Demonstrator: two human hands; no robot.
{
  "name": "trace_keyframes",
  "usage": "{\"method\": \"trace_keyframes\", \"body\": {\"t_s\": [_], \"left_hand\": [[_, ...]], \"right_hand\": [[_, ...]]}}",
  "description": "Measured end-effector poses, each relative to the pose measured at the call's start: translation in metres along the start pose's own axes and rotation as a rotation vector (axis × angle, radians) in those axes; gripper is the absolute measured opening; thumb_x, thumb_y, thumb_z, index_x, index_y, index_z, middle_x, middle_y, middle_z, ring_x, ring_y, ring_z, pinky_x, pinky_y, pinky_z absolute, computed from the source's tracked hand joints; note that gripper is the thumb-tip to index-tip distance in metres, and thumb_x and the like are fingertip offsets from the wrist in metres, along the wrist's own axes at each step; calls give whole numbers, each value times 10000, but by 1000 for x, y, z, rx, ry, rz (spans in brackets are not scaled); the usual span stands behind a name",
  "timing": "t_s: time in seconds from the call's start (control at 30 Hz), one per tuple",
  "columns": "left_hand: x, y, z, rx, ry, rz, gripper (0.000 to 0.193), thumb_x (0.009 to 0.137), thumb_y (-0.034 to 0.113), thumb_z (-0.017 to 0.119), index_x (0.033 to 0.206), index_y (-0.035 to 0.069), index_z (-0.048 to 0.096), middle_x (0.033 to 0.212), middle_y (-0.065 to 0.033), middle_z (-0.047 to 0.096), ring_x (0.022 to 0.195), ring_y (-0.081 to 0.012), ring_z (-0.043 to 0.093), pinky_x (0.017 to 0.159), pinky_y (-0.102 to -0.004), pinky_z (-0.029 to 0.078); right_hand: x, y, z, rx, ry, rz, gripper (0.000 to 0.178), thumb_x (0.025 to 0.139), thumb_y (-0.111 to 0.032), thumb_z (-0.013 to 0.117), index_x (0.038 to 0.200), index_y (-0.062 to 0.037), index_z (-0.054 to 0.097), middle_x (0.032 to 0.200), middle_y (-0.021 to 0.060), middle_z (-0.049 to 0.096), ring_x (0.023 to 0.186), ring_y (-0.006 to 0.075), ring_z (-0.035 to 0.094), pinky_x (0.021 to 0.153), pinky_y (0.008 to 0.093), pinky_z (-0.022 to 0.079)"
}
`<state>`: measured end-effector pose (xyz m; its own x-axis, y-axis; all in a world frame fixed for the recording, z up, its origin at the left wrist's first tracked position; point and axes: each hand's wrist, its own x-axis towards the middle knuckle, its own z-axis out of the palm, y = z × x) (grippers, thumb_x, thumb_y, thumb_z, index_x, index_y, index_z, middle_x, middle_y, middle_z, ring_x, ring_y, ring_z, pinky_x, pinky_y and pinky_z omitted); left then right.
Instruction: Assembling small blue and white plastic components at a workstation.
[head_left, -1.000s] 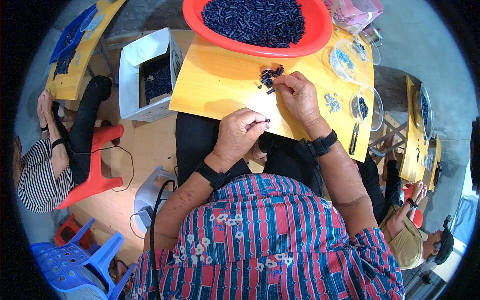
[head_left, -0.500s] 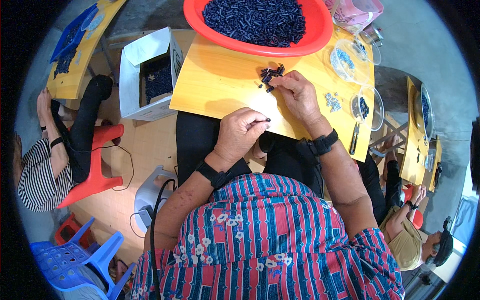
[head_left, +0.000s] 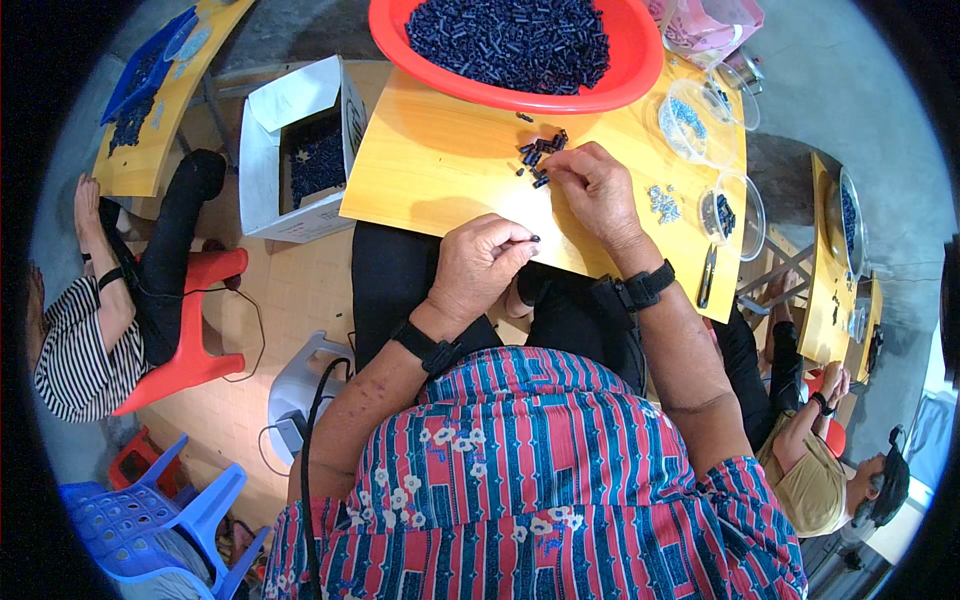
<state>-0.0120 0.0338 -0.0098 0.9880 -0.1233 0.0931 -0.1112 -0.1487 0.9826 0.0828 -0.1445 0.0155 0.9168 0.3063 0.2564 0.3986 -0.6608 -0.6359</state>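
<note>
My left hand point(head_left: 478, 262) pinches a small black cylindrical part point(head_left: 535, 239) between thumb and forefinger, over the near edge of the table. Farther up and to the right, my right hand point(head_left: 597, 195) has its thumb and fingertips together, beside a small pile of dark cylindrical parts point(head_left: 541, 147). What those fingertips hold, if anything, is too small to make out. One loose dark part point(head_left: 524, 117) lies beyond the pile, close to a red basin point(head_left: 646, 70) heaped with similar parts.
Small silvery pieces point(head_left: 664, 204) lie right of my right hand. Clear tubs point(head_left: 712, 150) and dark-handled pliers or tweezers point(head_left: 707, 277) stand or lie at the table's right side. A white carton point(head_left: 262, 190) is left of the table. Other people sit at tables on both sides.
My right hand has drawn slightly back from the pile, its fingers closer together. A loose dark part now lies near the basin. My left hand stays in place with its part.
</note>
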Motion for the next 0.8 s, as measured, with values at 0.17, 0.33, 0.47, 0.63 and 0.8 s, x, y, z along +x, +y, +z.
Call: {"method": "trace_keyframes", "body": {"t_s": [0.17, 0.33, 0.47, 0.63, 0.8], "left_hand": [[0, 0, 0, 60, 7, 29, 87, 859, 58, 679, 872, -28, 680, 833, -63, 647, 758, -96, 628, 688, -235, 506], [0, 0, 1, 36, 11, 22, 82, 859, 54, 676, 869, -27, 679, 831, -66, 648, 750, -97, 626, 679, -237, 501], [0, -2, 1, 8, 23, 49, 81, 860, 54, 680, 870, -26, 680, 818, -61, 640, 737, -91, 616, 666, -228, 490], [1, 0, 0, 32, 25, 57, 79, 861, 53, 684, 873, -26, 682, 811, -54, 638, 720, -83, 603, 651, -223, 482], [-3, 0, 2, 8, 59, 56, 78, 844, 49, 701, 874, -21, 685, 805, -50, 645, 679, -78, 578, 622, -221, 466]], "right_hand": [[-2, -3, 0, -137, -70, -69, 139, 817, -25, 683, 940, -78, 719, 840, 91, 630, 725, 247, 642, 658, 321, 518], [-2, -4, -1, -179, -60, -102, 113, 807, -40, 680, 914, -70, 700, 860, 103, 633, 756, 293, 647, 681, 361, 528], [-4, -10, -5, -275, -85, -64, 78, 814, -52, 662, 889, -49, 679, 885, 120, 638, 805, 327, 649, 714, 394, 531], [-10, -2, -11, -316, -75, -117, 36, 817, -76, 625, 828, -52, 650, 845, 117, 615, 808, 326, 632, 717, 412, 526], [-23, -1, -17, -298, -59, -105, 70, 815, -48, 653, 882, -35, 668, 861, 138, 631, 793, 344, 639, 709, 406, 524]]}}
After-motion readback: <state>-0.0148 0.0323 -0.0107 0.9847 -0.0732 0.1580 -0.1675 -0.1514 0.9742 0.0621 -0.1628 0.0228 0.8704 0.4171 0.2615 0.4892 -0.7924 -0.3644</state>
